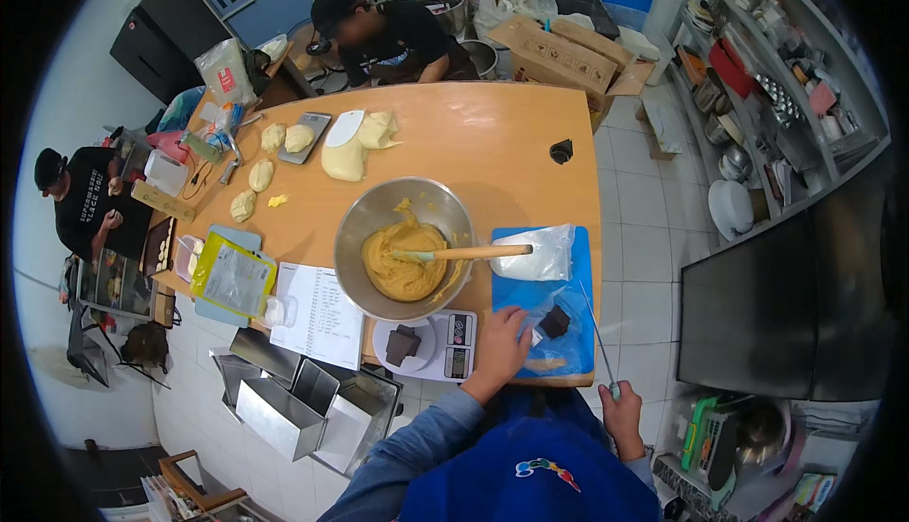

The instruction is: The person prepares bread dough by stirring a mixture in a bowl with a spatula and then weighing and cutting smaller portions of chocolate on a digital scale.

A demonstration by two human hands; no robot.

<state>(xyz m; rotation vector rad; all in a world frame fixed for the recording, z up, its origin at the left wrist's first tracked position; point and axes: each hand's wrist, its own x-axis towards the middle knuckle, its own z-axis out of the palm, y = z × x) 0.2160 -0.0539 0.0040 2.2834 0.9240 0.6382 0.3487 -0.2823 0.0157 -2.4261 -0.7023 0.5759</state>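
My left hand (504, 340) rests at the left edge of the blue cutting board (579, 257), fingers loosely apart, beside dark brown chunks (555, 321) in clear plastic. My right hand (621, 408) grips a long knife (598, 337) by its handle, off the board's right side. A bag of white contents (532, 266) lies on the board. Just left, a digital scale (457, 351) bears a round dish with dark brown blocks (402, 340). Behind it, a steel bowl (350, 228) holds yellow-brown batter, with a wooden-handled spatula (483, 251) laid across.
Dough pieces (343, 157), a printed sheet (312, 309) and trays share the wooden table (502, 143). Metal pans (279, 413) sit below its left front. Two co-workers (393, 44) (85, 200) are at the far and left sides. Shelving (772, 96), cardboard boxes (559, 53) and a black fridge (743, 314) flank it.
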